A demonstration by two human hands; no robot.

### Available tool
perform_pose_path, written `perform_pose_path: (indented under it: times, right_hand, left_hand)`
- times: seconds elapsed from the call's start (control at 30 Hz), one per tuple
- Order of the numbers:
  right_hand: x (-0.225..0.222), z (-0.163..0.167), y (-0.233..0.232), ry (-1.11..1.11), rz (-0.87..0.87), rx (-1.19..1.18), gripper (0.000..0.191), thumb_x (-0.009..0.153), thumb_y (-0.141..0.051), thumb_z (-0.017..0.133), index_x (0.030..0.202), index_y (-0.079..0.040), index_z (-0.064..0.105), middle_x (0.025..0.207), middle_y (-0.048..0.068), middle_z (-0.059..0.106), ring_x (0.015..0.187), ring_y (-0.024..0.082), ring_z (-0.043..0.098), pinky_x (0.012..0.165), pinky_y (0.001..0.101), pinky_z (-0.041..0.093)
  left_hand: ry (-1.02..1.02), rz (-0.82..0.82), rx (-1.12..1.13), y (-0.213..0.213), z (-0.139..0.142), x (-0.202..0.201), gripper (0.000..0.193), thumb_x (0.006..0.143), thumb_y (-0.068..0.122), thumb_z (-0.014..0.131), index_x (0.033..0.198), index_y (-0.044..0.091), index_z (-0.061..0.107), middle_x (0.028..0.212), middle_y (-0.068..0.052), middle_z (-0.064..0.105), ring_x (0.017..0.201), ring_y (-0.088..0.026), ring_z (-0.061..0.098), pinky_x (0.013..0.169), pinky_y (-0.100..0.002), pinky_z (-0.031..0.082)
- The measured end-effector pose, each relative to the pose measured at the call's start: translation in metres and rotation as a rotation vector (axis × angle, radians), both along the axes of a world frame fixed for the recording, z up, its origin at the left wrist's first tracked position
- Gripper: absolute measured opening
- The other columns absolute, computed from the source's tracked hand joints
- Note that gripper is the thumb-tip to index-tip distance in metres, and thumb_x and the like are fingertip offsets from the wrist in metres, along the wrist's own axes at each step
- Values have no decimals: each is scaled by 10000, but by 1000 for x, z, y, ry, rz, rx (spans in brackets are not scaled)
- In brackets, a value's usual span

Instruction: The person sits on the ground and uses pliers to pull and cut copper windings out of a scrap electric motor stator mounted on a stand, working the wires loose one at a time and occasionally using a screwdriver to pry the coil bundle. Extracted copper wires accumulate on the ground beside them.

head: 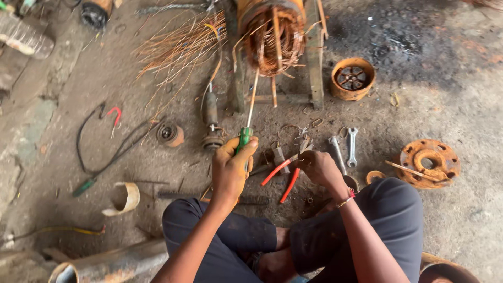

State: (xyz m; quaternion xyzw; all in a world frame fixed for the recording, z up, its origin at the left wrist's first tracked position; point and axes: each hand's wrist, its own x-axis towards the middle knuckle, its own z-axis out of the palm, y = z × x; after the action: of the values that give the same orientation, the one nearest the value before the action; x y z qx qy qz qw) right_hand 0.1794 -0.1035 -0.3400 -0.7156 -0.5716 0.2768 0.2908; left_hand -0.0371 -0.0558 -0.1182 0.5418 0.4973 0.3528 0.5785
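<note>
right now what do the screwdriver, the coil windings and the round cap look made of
Screwdriver: green glossy handle, likely plastic; thin bare metal shaft.
Coil windings: reddish-orange strands, apparently copper wire.
Round cap: orange-brown crust, seemingly rusted iron or steel.

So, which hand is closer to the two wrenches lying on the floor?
The right hand: it holds red-handled pliers just beside the wrenches. The left hand, gripping a green screwdriver, is farther away on the other side.
</note>
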Motion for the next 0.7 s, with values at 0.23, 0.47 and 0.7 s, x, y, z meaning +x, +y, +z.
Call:
perform_pose_path:
  times: [0.23,0.47,0.7]
  right_hand:
    - [-7,11,-3,64,123,-70,283,869,-362,702,1058,-166,781,892,106,776,764,299,762,680,412,592]
    - [-1,20,-4,18,55,-64,288,894,-377,699,1027,-136,781,878,133,767,783,327,741,697,435,579]
    - [-2,14,-3,-15,87,-26,259,890,-347,709,1008,-128,782,887,152,754,809,352,730,711,449,575]
  left_hand:
    - [76,-52,63,2,-16,-23,259,967,251,643,1022,22,751,563,24,559,445,-62,458,405,-239,352]
    - [58,-96,1,21,-24,-43,270,986,186,593,1154,29,735,624,21,520,512,-52,434,441,-227,323]
    - [200,-178,127,39,-27,-45,247,977,133,593,1138,0,722,713,72,479,589,-27,379,480,-203,258]
